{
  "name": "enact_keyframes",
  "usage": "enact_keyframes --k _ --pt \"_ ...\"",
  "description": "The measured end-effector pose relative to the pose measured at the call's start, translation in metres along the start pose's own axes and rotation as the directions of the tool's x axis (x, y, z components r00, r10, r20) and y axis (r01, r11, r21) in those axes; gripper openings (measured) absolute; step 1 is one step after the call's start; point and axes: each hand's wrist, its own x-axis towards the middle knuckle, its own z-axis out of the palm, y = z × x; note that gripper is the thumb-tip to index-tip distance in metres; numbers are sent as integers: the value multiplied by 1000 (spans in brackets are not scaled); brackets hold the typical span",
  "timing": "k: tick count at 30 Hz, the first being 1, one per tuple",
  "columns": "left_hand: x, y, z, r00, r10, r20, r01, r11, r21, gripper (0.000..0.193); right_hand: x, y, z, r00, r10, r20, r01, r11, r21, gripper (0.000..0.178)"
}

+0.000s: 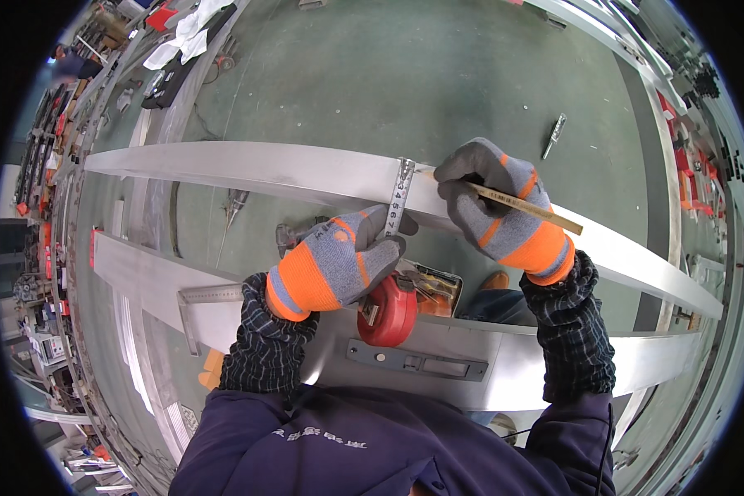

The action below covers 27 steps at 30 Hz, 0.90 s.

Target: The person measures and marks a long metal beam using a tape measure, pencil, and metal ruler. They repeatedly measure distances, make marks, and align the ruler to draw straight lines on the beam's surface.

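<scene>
A long silver metal bar (264, 169) runs across in front of me. My left hand (331, 264), in a grey and orange glove, is closed on the pulled-out blade (400, 194) of a red tape measure (388, 314). The blade's end lies across the bar's top, and the red case sits just below the hand. My right hand (504, 211), gloved alike, grips a flat yellowish carpenter's pencil (525, 204) and rests at the bar just right of the blade. The pencil's point is hidden behind the fingers.
Nearer to me lies a wider metal profile (517, 351) carrying a slotted plate (417, 361) and a steel square (211, 295). Below the bar is an open box of small parts (446, 285). A drill (236, 202) stands beneath, left. A knife-like tool (555, 136) lies on the floor.
</scene>
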Motion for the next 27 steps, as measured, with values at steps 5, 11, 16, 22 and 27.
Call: enact_keyframes --k 5,11,16,22,27 --pt "-1 -1 0 1000 23 -4 -23 1000 13 33 -4 1 -4 998 -52 -22 51 999 -14 12" --pt "0 -2 -1 995 91 44 -93 995 39 30 -2 3 -6 981 -178 81 183 981 -63 15" --pt "0 -3 -2 995 80 60 -86 990 110 24 0 5 -4 973 -210 101 215 976 -38 19" --pt "0 -11 -3 982 177 58 -185 963 198 25 1 3 -4 970 -213 116 221 974 -59 18" --pt "0 -2 -1 996 84 43 -88 991 99 25 0 6 -5 967 -222 126 234 968 -87 18"
